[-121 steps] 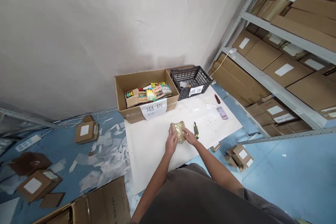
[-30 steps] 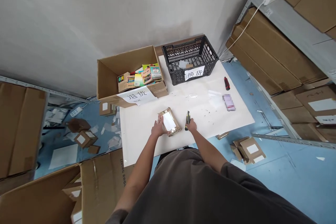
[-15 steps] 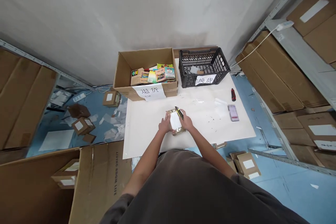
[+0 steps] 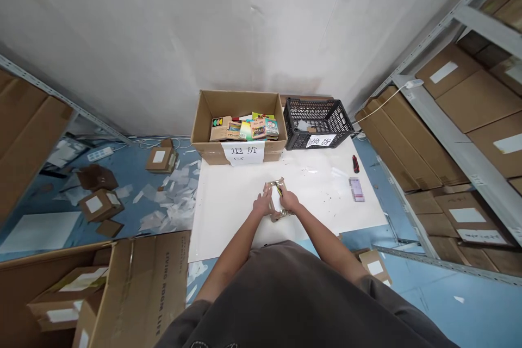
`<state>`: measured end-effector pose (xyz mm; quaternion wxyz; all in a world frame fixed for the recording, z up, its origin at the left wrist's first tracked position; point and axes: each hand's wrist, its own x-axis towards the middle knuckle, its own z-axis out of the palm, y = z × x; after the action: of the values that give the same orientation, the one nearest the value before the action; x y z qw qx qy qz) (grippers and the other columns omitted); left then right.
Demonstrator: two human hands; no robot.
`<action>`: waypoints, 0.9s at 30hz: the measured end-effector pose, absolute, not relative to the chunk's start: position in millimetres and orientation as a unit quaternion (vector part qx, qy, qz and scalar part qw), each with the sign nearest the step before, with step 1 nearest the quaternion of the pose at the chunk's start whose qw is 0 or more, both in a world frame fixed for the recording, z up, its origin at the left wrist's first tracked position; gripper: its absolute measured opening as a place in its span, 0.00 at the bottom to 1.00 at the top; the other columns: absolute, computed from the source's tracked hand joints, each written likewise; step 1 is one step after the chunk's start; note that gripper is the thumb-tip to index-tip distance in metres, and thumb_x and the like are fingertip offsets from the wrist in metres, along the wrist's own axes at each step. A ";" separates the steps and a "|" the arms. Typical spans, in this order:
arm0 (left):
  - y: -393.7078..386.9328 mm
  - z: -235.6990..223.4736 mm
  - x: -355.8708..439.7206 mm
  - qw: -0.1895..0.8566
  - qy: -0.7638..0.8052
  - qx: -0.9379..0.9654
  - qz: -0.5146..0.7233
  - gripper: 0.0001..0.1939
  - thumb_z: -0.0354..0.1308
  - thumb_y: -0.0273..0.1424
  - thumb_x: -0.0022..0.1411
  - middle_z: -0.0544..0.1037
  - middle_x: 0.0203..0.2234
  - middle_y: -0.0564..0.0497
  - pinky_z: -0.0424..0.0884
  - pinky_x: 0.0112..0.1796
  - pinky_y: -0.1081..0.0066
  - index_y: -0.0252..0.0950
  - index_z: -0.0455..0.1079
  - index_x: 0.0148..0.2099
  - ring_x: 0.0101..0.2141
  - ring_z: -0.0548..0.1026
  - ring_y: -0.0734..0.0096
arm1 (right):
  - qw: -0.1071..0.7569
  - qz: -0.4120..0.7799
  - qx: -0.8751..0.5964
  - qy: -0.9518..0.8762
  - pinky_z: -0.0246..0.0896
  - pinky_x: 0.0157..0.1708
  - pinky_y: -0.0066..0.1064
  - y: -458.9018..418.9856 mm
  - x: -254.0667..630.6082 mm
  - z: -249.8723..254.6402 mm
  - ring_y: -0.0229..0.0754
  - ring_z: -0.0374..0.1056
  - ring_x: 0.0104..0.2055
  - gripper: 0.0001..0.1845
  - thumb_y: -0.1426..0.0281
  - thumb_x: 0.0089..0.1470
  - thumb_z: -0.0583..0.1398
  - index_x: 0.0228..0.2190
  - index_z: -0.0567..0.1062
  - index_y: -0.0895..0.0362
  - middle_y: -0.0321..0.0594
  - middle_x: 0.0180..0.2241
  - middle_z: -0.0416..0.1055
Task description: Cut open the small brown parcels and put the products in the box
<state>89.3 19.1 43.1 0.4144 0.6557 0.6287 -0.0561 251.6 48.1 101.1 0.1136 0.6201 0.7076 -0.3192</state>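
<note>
A small parcel (image 4: pixel 279 213) wrapped in shiny brown tape, with a white label on top, lies on the white-covered table (image 4: pixel 228 206) close to my body. My left hand (image 4: pixel 263 203) grips its left edge, fingers toward the far end. Wrapped around a yellow and black utility knife (image 4: pixel 279 191), my right hand (image 4: pixel 289 200) rests over the parcel's right side. The knife's front end is at the upper part of the parcel; I cannot tell whether its blade is in the tape.
Behind the parcel stand a cardboard box (image 4: pixel 199 125) of small colourful packs and a black plastic crate (image 4: pixel 289 138). A red and black tool (image 4: pixel 355 163) lies at the right, near a blurred purple item (image 4: pixel 356 190). Shelves of cartons (image 4: pixel 457 212) flank the right; paper scraps (image 4: pixel 171 201) litter the floor.
Earlier both hands held the parcel while the knife lay beside it. My right hand then took up the knife and brought it left onto the parcel. The parcel now lies label up.
</note>
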 end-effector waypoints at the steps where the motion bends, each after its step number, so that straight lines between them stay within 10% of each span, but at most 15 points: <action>1: 19.4 42.2 86.8 0.417 0.625 0.658 -0.053 0.73 0.75 0.50 0.40 0.27 0.76 0.50 0.63 0.60 0.39 0.54 0.32 0.78 0.71 0.45 0.26 | 0.119 -0.320 0.618 0.708 0.65 0.42 0.36 48.6 250.9 101.8 0.53 0.76 0.48 0.35 0.72 0.62 0.54 0.69 0.56 0.52 0.50 0.49 0.79; 17: 15.2 37.8 81.4 0.382 0.621 0.683 -0.042 0.68 0.72 0.53 0.44 0.30 0.77 0.55 0.66 0.57 0.43 0.56 0.34 0.77 0.69 0.48 0.26 | 0.185 -0.403 0.676 0.588 0.71 0.22 0.36 -4.9 241.1 119.2 0.47 0.76 0.24 0.34 0.58 0.57 0.66 0.60 0.63 0.52 0.52 0.42 0.78; 27: 18.3 40.2 85.0 0.387 0.626 0.676 -0.046 0.70 0.74 0.51 0.42 0.31 0.77 0.52 0.61 0.60 0.40 0.55 0.35 0.77 0.71 0.41 0.24 | 0.237 -0.444 0.647 0.573 0.72 0.21 0.40 -38.1 266.9 138.5 0.50 0.76 0.23 0.29 0.70 0.55 0.63 0.58 0.68 0.52 0.53 0.42 0.78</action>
<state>85.0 18.3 40.2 0.3866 0.6757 0.6260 -0.0458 266.9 -38.1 138.5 0.2370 0.6468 0.5732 -0.4438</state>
